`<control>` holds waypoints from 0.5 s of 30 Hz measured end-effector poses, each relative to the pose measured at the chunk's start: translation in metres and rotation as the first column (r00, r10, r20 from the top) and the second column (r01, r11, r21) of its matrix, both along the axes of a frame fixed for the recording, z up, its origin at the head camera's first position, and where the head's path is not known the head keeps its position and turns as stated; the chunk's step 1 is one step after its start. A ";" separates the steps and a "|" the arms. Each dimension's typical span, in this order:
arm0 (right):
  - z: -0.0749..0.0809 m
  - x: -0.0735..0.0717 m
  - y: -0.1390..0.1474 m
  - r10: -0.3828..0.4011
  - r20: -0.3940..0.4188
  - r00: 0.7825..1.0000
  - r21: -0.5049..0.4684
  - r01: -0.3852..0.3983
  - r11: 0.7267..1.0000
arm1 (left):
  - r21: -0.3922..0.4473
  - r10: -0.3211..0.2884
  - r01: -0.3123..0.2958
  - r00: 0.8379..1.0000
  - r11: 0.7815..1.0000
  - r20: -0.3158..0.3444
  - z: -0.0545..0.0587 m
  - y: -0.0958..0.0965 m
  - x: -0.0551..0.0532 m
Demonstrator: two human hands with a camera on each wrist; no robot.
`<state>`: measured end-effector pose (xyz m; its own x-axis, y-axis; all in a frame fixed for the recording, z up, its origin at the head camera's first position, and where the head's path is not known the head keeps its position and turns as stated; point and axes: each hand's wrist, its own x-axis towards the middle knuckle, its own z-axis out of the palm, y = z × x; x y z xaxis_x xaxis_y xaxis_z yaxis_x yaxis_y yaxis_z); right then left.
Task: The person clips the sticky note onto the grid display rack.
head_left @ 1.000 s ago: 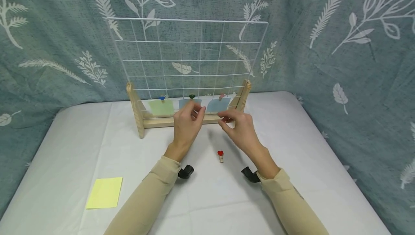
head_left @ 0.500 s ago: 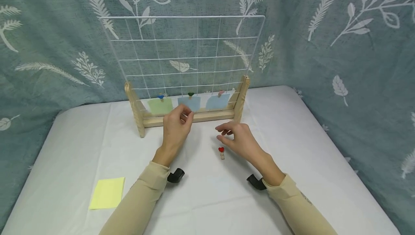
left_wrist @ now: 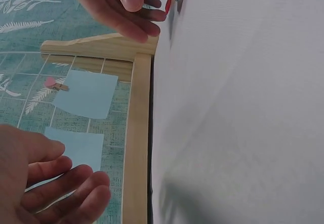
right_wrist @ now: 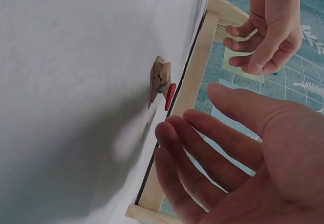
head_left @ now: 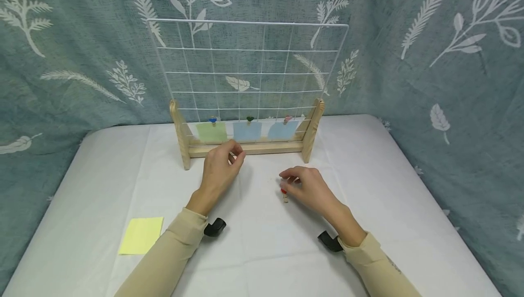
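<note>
A small wooden clothespin with a red heart [right_wrist: 161, 80] lies on the white table, right by the fingertips of my right hand [head_left: 309, 188]. That hand's fingers are loosely bent and hold nothing. My left hand [head_left: 221, 163] hovers in front of the rack's wooden base, fingers relaxed, nothing between them. Behind it stands a white wire grid rack [head_left: 262, 73] on wooden feet. Clipped along its lower wires are a green paper note [head_left: 211, 133] and two blue notes, one in the middle [head_left: 247, 131] and one at the right [head_left: 282, 131], each under a heart clothespin.
A yellow sticky-note pad [head_left: 141, 236] lies at the front left of the white tablecloth [head_left: 262, 265]. A teal curtain [head_left: 393, 78] with white leaves hangs behind and beside the table. Black wrist-camera mounts stick out from both sleeves.
Both hands have drawn back from the notes on the rack. The right hand has come down to the red-heart clothespin; the left has moved slightly left and nearer. The head view has shifted a little.
</note>
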<state>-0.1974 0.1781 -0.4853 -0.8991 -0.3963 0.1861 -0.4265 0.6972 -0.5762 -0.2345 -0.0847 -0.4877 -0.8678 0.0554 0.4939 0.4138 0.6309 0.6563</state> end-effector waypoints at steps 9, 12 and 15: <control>-0.008 0.005 0.006 0.015 0.021 1.000 0.016 -0.015 1.000 | -0.060 0.010 -0.006 0.997 0.998 0.072 -0.007 -0.011 0.006; -0.010 0.005 0.007 0.023 0.007 1.000 -0.007 -0.023 1.000 | -0.089 0.028 -0.020 0.996 0.996 0.087 -0.011 -0.020 0.009; -0.011 0.005 0.006 0.032 -0.003 0.999 -0.015 -0.032 0.999 | -0.108 0.045 -0.036 0.995 0.993 0.084 -0.015 -0.030 0.013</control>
